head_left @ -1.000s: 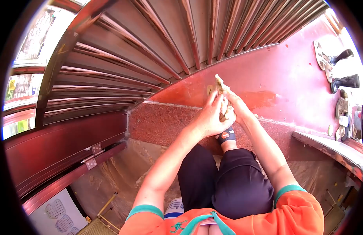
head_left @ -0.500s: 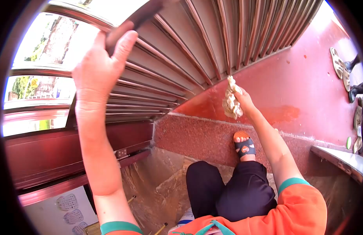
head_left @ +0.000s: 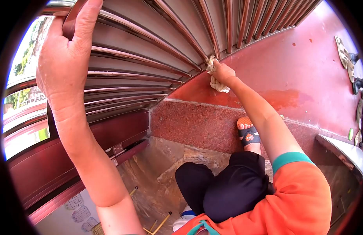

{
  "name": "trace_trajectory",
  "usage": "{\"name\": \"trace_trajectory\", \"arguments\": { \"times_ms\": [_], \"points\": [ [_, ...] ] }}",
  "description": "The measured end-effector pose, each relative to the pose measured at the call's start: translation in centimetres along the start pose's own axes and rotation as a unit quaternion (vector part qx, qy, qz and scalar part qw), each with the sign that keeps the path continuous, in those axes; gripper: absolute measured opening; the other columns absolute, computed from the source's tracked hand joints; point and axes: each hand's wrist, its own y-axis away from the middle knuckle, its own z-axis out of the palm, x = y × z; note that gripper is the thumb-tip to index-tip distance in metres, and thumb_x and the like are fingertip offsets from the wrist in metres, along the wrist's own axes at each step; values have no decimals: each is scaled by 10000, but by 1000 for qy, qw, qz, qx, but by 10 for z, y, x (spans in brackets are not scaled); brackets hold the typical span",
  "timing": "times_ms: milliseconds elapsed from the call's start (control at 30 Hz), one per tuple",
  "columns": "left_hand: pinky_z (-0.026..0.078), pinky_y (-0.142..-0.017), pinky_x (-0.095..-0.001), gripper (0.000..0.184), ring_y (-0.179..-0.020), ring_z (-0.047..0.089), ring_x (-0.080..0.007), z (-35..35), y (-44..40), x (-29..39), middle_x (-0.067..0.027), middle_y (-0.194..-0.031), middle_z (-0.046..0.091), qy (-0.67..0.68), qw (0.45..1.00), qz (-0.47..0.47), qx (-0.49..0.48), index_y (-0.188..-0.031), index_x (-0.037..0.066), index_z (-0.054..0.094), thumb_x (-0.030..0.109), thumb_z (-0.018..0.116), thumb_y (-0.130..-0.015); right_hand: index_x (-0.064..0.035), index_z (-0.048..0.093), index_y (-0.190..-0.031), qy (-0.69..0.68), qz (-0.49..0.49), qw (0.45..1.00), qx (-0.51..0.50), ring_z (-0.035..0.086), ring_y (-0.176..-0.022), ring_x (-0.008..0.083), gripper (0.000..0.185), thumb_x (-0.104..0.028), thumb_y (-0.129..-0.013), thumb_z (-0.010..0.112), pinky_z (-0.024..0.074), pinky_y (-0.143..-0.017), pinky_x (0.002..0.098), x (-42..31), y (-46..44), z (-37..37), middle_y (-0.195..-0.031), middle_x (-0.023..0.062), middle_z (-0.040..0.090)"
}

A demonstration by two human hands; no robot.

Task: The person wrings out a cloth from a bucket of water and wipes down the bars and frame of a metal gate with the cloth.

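Note:
My left hand [head_left: 64,62] is raised at the upper left, thumb and fingers wrapped round the dark edge [head_left: 73,20] of a metal barred door [head_left: 130,59]. Shiny reddish-brown tubes run down this door to its bottom rail. In my right hand [head_left: 223,74] is a crumpled cream-coloured cloth [head_left: 219,85]. The cloth touches the lower end of one tube, close to the bottom rail, and part of it hangs below my fingers.
A red granite step [head_left: 193,121] bears my sandalled foot [head_left: 248,131]. Beyond it lies a wet patch [head_left: 281,98] on the red floor [head_left: 263,66]. Shoes [head_left: 343,55] stand at the right. A white-topped wedge-shaped panel [head_left: 347,150] juts in lower right. Thin yellow sticks [head_left: 162,222] lie on the stone floor below.
My right hand has moved up and left, bringing the cloth against the tube's lower end. My left hand appears further left and higher in view, still on the door edge.

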Motion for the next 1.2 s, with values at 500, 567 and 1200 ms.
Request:
{"name": "trace_trajectory", "arguments": {
  "times_ms": [500,567,1200],
  "points": [
    [413,-842,-313,663,-920,591,-236,-13,18,4,-71,-948,647,-11,1000,16,16,-1058,106,616,682,475,-760,-112,546,-1129,-194,23,973,124,588,-942,304,358,-168,-776,565,453,-825,370,94,61,-8,-974,148,629],
    [436,-800,-328,660,-892,604,-253,-12,18,3,-71,-921,654,20,999,28,37,-1045,124,622,691,510,-728,-121,540,-1148,-321,7,933,161,580,-943,322,372,-163,-779,557,449,-828,380,94,68,-1,-968,151,627],
    [422,-812,-291,569,-868,598,-195,-14,19,4,-51,-917,650,31,999,7,12,-1025,94,634,599,544,-778,-183,415,-1255,135,-99,973,162,562,-994,305,529,-191,-756,589,467,-815,398,115,55,-69,-1159,120,530]
  ]
}}
